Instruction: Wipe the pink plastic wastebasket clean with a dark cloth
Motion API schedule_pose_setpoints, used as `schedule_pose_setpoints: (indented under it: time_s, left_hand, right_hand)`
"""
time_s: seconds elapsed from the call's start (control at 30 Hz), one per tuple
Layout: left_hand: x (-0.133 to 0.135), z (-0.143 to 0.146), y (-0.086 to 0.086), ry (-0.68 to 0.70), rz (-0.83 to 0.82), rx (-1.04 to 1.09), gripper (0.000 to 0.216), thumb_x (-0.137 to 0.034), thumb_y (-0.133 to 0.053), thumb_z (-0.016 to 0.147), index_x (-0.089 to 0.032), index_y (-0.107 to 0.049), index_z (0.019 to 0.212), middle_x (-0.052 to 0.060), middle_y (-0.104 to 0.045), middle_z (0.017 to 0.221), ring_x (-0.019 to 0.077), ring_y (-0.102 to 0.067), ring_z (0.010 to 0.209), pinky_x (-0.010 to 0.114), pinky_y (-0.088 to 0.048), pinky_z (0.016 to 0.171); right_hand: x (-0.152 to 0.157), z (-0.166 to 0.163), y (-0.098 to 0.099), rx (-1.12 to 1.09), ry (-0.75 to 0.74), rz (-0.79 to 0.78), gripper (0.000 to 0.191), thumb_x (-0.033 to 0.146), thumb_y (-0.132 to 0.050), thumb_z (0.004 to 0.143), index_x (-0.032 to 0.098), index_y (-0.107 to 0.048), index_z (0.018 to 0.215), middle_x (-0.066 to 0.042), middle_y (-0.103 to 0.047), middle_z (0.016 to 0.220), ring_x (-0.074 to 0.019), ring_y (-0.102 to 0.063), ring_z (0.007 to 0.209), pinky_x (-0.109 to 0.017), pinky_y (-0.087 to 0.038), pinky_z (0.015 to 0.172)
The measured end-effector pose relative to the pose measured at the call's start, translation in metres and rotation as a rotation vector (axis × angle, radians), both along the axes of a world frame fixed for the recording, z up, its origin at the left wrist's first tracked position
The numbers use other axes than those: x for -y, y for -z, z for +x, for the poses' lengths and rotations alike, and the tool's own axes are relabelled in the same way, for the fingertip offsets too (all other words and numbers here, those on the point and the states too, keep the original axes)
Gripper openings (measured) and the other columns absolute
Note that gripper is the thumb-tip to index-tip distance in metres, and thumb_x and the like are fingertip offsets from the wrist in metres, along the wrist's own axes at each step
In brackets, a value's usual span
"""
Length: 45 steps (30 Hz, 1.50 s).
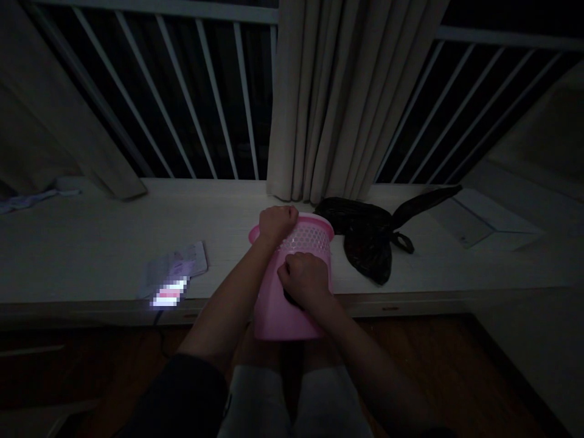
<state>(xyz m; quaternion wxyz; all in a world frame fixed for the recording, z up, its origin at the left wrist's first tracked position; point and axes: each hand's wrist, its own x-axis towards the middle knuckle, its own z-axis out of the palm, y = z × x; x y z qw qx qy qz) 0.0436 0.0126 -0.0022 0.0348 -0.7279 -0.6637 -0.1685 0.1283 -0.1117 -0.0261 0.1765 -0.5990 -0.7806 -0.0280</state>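
A pink wastebasket [292,322] leans with its base toward my body and its rim away from me, above the front edge of the white ledge. Its upper band is a lattice of small holes. My left hand [277,222] is closed over the rim at its left side. Against the basket's wall, my right hand [306,278] makes a fist, knuckles up. A dark patch shows under that fist; I cannot tell whether it is a black object or shadow. The basket's inside is hidden from me.
A knotted black plastic bag [369,243] lies right of the basket on the ledge [100,255]. A white box [483,219] stands farther right. Papers [194,258] and a lit, blurred-out screen [168,294] with a cable lie left. Beige curtains [319,109] hang before white railings [219,109].
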Motion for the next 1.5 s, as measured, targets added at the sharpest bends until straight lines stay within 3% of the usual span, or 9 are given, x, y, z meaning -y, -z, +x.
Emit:
schedule_pose_setpoints:
  time_s: [0.23,0.63,1.5]
  left_hand:
    - [0.001,0.0,0.001,-0.02,0.023,0.001,0.057,-0.036,-0.023,0.095,-0.013,-0.074,0.101,0.018,-0.072,0.095,0.0282,-0.067,0.092,0.038,-0.046,0.081]
    - [0.003,0.003,-0.002,-0.018,0.022,-0.03,0.057,-0.037,-0.023,0.095,-0.014,-0.075,0.099,0.016,-0.073,0.094,0.0273,-0.067,0.089,0.037,-0.046,0.077]
    - [0.002,0.001,-0.003,-0.012,0.02,-0.056,0.056,-0.036,-0.023,0.094,-0.014,-0.075,0.099,0.016,-0.073,0.093,0.0282,-0.067,0.088,0.037,-0.047,0.075]
  right_hand:
    - [0.007,0.003,0.016,-0.081,-0.017,0.152,0.018,0.022,-0.054,0.082,0.02,-0.059,0.065,-0.005,-0.063,0.071,-0.018,-0.053,0.069,-0.032,-0.028,0.062]
    - [0.03,0.012,0.028,-0.211,-0.058,0.263,0.024,0.019,-0.049,0.084,0.02,-0.049,0.06,-0.003,-0.056,0.062,-0.0162,-0.048,0.064,-0.033,-0.027,0.064]
    - [0.031,0.02,0.033,-0.336,-0.156,0.234,0.016,0.019,-0.051,0.077,0.022,-0.045,0.063,-0.001,-0.053,0.063,-0.0163,-0.045,0.064,-0.032,-0.028,0.062]
